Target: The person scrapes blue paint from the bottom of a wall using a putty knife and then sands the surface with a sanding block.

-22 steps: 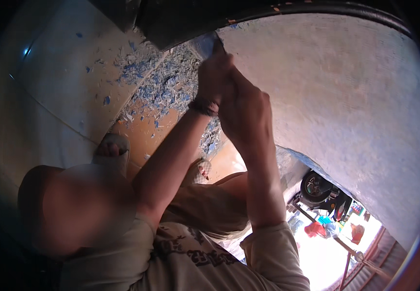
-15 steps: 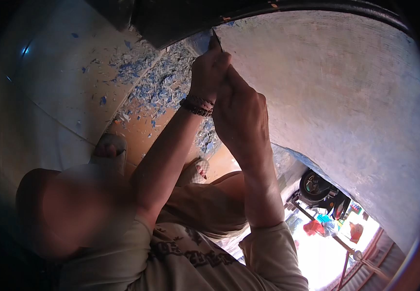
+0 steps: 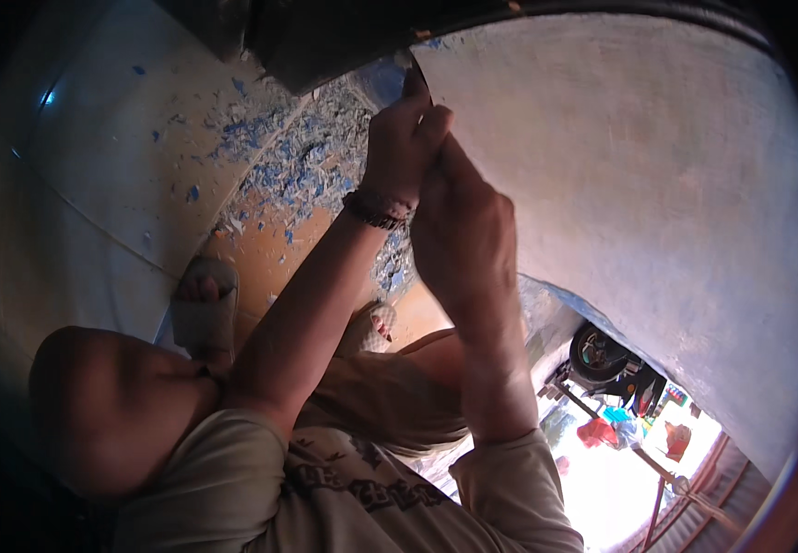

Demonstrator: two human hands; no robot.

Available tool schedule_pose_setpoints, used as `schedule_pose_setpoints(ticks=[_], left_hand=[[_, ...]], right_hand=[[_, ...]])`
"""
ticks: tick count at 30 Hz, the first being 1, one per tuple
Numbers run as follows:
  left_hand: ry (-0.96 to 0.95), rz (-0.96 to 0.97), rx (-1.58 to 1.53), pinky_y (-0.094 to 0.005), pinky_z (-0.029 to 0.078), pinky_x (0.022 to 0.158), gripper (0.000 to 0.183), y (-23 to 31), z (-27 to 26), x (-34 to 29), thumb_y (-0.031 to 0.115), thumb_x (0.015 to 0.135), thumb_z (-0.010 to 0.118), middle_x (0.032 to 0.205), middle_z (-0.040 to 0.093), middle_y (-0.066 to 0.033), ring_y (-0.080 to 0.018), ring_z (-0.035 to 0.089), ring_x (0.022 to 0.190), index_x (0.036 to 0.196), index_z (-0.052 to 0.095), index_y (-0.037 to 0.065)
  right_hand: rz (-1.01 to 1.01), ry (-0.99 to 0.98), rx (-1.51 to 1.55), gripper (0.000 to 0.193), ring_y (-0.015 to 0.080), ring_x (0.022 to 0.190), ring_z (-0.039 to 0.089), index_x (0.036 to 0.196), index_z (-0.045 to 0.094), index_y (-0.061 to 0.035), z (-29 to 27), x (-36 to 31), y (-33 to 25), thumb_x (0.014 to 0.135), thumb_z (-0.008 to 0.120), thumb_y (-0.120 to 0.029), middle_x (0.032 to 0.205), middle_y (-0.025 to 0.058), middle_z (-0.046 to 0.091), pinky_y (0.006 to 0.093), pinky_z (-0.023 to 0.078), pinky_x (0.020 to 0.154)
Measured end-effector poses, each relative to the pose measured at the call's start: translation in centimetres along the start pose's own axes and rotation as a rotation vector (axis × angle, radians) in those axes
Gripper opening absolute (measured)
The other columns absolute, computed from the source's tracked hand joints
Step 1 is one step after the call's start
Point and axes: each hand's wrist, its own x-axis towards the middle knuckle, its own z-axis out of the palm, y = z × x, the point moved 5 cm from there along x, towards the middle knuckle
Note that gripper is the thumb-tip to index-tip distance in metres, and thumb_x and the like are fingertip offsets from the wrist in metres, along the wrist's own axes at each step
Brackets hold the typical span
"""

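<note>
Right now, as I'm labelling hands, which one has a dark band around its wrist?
The left hand, higher in the picture: a dark band circles its wrist, while the right hand has a bare wrist.

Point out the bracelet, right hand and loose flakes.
Bracelet (image 3: 376, 210), head view: middle of its dark band.
Right hand (image 3: 463, 226), head view: back of the hand.
Loose flakes (image 3: 305, 170), head view: middle of the blue-and-grey scatter.

Likely home: tiled floor (image 3: 275, 244), pale wall (image 3: 639, 166), motorbike (image 3: 602, 355) by bright opening (image 3: 602, 498).

Blue-grey flakes (image 3: 318, 168), pale mottled wall (image 3: 648, 166)
</note>
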Motion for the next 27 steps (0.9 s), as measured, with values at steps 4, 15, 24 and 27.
schedule_pose_setpoints(ticks=[4,15,24,27], left_hand=[[0.149,0.197,-0.179,-0.0373,0.047,0.072,0.025,4.0,2.5,-1.6,0.018,0.084,0.053,0.084,0.057,-0.0255,-0.0369,0.057,0.076,0.083,0.053,-0.006],[0.227,0.104,-0.240,-0.0356,0.049,0.071,0.049,2.1,3.5,-1.5,0.023,0.087,0.048,0.105,0.061,-0.0257,-0.0336,0.063,0.081,0.126,0.044,-0.007],[0.091,-0.225,-0.329,-0.0262,0.046,0.071,0.053,-1.9,6.1,-5.1,0.017,0.089,0.051,0.098,0.061,-0.0124,-0.0144,0.057,0.080,0.135,0.039,-0.005],[-0.054,-0.202,-0.034,-0.0256,0.045,0.075,0.056,-3.9,5.4,-5.1,0.015,0.086,0.052,0.101,0.062,-0.0097,-0.0098,0.055,0.087,0.137,0.038,-0.004]], right_hand=[[-0.185,0.165,0.168,0.028,0.0425,0.070,0.062,0.111,0.060,-0.0034,-3.4,-1.9,1.0,0.088,0.046,-0.010,0.073,0.0238,0.062,0.0457,0.048,0.060],[-0.099,0.115,0.203,0.023,0.0423,0.073,0.061,0.102,0.064,-0.0046,-3.4,-1.2,1.8,0.088,0.049,-0.016,0.073,0.0250,0.061,0.0451,0.048,0.061],[0.171,-0.126,0.205,0.035,0.0403,0.089,0.062,0.116,0.053,0.0008,-0.5,-2.1,7.2,0.089,0.050,-0.021,0.090,0.0229,0.065,0.0463,0.048,0.077],[-0.278,-0.146,-0.192,0.034,0.0419,0.090,0.062,0.119,0.050,0.0013,1.5,-1.7,7.8,0.090,0.047,-0.017,0.106,0.0224,0.062,0.0438,0.050,0.078]])
